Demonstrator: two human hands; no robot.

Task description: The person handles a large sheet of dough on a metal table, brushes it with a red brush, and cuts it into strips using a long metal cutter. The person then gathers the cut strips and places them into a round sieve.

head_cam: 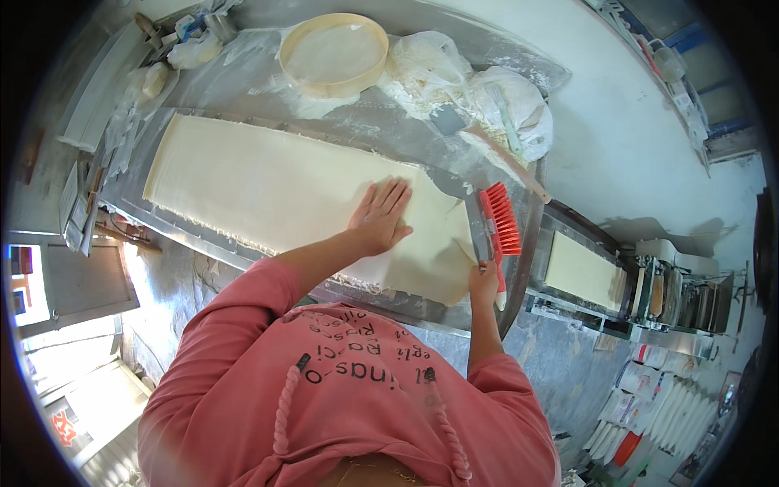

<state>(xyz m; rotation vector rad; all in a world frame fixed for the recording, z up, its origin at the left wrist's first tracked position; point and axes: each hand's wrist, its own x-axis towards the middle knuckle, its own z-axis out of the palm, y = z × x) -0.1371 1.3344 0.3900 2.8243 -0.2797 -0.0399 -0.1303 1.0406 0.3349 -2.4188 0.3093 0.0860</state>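
A long stack of thin, pale dough sheets (274,164) lies across the metal worktop, with ragged strands along its near edge. My left hand (382,218) rests flat on top of it, right of the middle, fingers extended. At the right end, my right hand (484,283) is closed around the handle of what looks like a knife (482,240), its grey blade pointing away from me beside the dough. The dough's right edge is uneven, with a loose flap near the blade. Just right of the knife lies a red-bristled brush (504,222).
Behind the dough sit a round wooden sieve (335,90), white plastic bags (514,106), a scraper (447,120) and a long wooden-handled tool (511,161). A dough-sheeting machine (675,286) stands at right, another sheet (584,271) on its bed. Papers (76,207) hang at left.
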